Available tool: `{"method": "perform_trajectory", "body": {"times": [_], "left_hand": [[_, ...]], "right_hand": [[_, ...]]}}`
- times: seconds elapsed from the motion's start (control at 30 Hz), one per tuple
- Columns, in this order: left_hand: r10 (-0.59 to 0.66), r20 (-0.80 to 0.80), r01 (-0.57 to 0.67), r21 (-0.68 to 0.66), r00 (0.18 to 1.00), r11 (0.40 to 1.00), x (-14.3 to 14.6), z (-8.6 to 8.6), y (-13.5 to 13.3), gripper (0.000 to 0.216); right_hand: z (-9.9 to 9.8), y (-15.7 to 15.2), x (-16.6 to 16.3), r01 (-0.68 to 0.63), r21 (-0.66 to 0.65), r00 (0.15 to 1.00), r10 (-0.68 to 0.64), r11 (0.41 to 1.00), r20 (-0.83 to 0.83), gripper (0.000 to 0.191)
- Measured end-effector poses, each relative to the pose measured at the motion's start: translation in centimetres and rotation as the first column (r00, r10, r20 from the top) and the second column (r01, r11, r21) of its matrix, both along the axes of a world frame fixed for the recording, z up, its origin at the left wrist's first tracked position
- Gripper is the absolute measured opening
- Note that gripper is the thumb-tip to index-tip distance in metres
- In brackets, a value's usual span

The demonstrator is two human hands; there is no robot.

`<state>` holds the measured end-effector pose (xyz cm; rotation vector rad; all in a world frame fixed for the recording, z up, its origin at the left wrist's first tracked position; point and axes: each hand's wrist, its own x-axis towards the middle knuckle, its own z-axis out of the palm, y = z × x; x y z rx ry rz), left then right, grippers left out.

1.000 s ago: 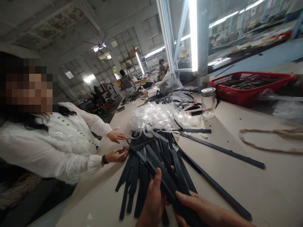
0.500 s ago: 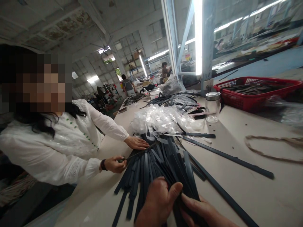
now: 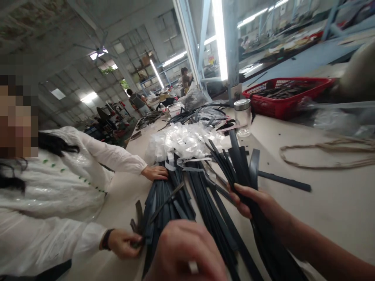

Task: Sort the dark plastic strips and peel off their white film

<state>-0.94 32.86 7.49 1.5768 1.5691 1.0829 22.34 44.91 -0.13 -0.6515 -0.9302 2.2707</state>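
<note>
Right hand: the right hand [image 3: 258, 203] is over the middle of the table [image 3: 328, 210], fingers [image 3: 244, 192] curled and closed around a bunch of black strips [image 3: 238, 164] that fan up and away from it.
Left hand: the left hand [image 3: 184, 249] sits low at the near edge of the view, blurred and balled up; whether its fingers pinch anything I cannot tell.
Strip pile: the main pile of dark strips [image 3: 172, 199] lies flat on the table between the two hands and the co-worker, running from the near edge toward the white scraps.
Co-worker: a person in a white blouse [image 3: 55, 195] stands at the table's left edge; one hand [image 3: 155, 172] rests on the far end of the pile, the other hand [image 3: 124, 242] pinches strip ends at the near end.
White scraps: a heap of clear-white plastic pieces [image 3: 181, 142] touches the far end of the pile.
Right side: open table surface lies to the right of the held strips, with one loose strip [image 3: 284, 181] and a loop of cord [image 3: 325, 154] on it.
Far edge: a glass jar [image 3: 243, 117] stands near a red basket [image 3: 281, 105] at the back.
</note>
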Motion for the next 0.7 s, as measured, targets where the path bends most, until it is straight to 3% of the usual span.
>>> {"method": "perform_trajectory", "body": {"times": [0.1,0.17,0.2,0.23,0.3,0.4,0.53,0.63,0.7], "left_hand": [[0.060,-0.156,-0.061,0.001,0.986,0.998,2.3,-3.3,3.8,0.035],[0.173,-0.432,-0.173,0.039,0.885,0.984,2.2,-5.6,6.9,0.026],[0.191,-0.493,-0.192,0.047,0.849,0.980,1.7,-6.6,8.4,0.015],[0.201,-0.548,-0.204,0.056,0.812,0.977,1.2,-7.5,9.8,0.018],[0.177,-0.574,-0.185,0.046,0.799,0.982,0.2,-8.9,12.2,0.036],[0.137,-0.579,-0.143,0.035,0.804,0.989,-0.3,-9.8,14.0,0.017],[0.172,-0.489,-0.146,0.091,0.855,0.985,-0.1,-9.5,12.4,0.015],[0.243,-0.387,-0.207,0.133,0.890,0.969,-0.2,-9.1,8.6,0.026],[0.277,-0.231,-0.252,0.132,0.932,0.959,-0.2,-8.9,5.7,0.032]], "right_hand": [[-1.2,2.1,0.2,0.042,-0.042,0.999,-0.041,0.998,0.024,0.039],[-2.3,2.7,0.0,0.058,-0.038,0.998,-0.056,0.998,0.041,0.040],[-2.8,2.8,-0.1,0.076,-0.033,0.996,-0.075,0.997,0.048,0.038],[-3.2,2.8,-0.4,0.093,-0.028,0.994,-0.092,0.995,0.055,0.037],[-3.8,2.7,-0.7,0.121,-0.011,0.990,-0.120,0.993,0.077,0.036],[-3.8,2.3,-1.0,0.149,0.026,0.983,-0.151,0.989,0.108,0.038],[-3.5,2.2,-0.8,0.151,0.069,0.979,-0.159,0.986,0.125,0.040],[-3.7,2.3,-0.6,0.122,0.075,0.982,-0.131,0.990,0.135,0.043],[-4.0,2.3,-0.5,0.095,0.066,0.984,-0.104,0.993,0.142,0.043]]}}
